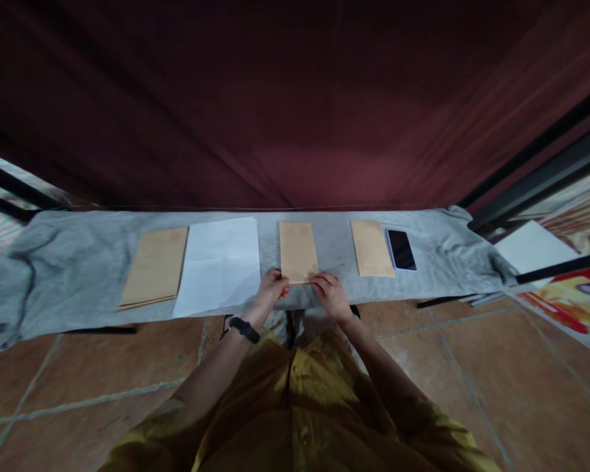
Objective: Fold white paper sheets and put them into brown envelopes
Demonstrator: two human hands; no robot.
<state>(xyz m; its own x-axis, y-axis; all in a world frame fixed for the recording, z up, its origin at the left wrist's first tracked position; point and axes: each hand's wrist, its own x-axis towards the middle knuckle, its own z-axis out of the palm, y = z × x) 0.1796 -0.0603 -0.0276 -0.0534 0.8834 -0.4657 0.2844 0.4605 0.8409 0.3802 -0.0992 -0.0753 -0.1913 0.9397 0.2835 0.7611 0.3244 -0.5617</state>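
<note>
A brown envelope [297,250] lies upright in the middle of a grey cloth-covered table [78,275]. My left hand [271,288] pinches its near left corner and wears a black wristband. My right hand [330,292] grips its near right corner with curled fingers. Left of the envelope lies a stack of white paper [219,263]. Further left sits a stack of brown envelopes [155,267]. To the right lies another brown envelope [371,247], with a dark phone [402,249] beside it.
A dark red curtain [295,105] hangs behind the table. At the right, a white sheet [531,248] and a colourful printed poster [575,298] lie by black metal bars [545,177]. The floor [472,367] is brown tile.
</note>
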